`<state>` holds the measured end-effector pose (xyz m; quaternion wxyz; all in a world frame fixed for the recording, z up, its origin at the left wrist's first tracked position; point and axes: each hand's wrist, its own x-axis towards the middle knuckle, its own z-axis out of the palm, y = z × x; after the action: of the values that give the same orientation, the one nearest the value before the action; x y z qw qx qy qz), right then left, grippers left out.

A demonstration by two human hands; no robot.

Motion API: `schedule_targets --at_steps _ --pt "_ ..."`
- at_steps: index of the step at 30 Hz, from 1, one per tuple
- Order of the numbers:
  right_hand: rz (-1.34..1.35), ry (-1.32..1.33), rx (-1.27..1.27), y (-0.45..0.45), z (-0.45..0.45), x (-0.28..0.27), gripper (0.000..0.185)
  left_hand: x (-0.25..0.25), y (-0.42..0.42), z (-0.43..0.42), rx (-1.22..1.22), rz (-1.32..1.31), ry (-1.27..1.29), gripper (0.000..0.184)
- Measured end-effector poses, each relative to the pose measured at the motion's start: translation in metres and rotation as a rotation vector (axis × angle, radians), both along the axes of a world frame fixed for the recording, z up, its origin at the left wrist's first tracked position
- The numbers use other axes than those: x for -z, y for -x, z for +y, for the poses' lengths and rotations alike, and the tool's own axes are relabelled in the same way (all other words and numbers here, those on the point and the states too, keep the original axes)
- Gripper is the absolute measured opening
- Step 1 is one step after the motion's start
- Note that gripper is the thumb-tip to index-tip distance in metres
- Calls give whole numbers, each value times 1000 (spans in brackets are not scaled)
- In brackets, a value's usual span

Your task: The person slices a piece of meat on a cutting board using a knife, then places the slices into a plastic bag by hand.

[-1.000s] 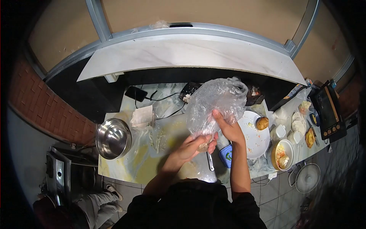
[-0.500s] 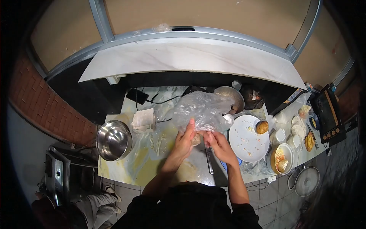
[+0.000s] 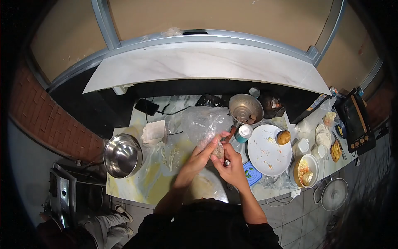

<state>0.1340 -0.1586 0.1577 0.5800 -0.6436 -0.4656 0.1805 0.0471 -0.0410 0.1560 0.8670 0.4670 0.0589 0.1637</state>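
A crumpled clear plastic bag lies on the table in front of my hands. My left hand is closed on the bag's near end, around a small brownish lump wrapped in the plastic. Beside it, my right hand is closed too, its fingertips against the lump. The metal end of a knife pokes out of the right grip; the rest of it is hidden. Just beyond the fingers is a brown handle-like piece, and I cannot tell what it belongs to.
A white plate with scraps and a potato is on the right, near a can and a blue lid. A metal pan stands behind. A steel bowl sits left. Someone's legs show lower left.
The bag has sunk and flattened toward the table, uncovering the pan and can. My right hand has turned, and the knife that pointed toward me now shows only its end.
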Motion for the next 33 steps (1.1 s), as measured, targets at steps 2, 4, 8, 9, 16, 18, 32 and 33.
schedule_targets --at_steps 2,4,8,9,16,18,32,33 --pt "-22 5 -3 -1 -3 -5 21 -2 5 1 -146 97 -150 39" --pt "-44 12 1 -3 -6 -7 18 -2 10 5 -286 195 -298 35" --pt "-78 5 16 -8 -7 -2 17 -6 13 10 -235 242 -251 36" --pt "-69 19 -17 -8 -7 -2 18 -9 12 9 -250 310 -204 36" --pt "114 -203 166 11 7 12 22 -7 4 -3 -230 220 -255 39" --pt "120 -229 204 12 10 10 20 -11 1 -10 -283 183 -110 35" --pt "248 -239 142 1 2 8 9 -19 -4 -15 -415 192 -97 27" --pt "406 -224 65 1 -1 6 12 -19 -4 -13 -396 197 -90 27"
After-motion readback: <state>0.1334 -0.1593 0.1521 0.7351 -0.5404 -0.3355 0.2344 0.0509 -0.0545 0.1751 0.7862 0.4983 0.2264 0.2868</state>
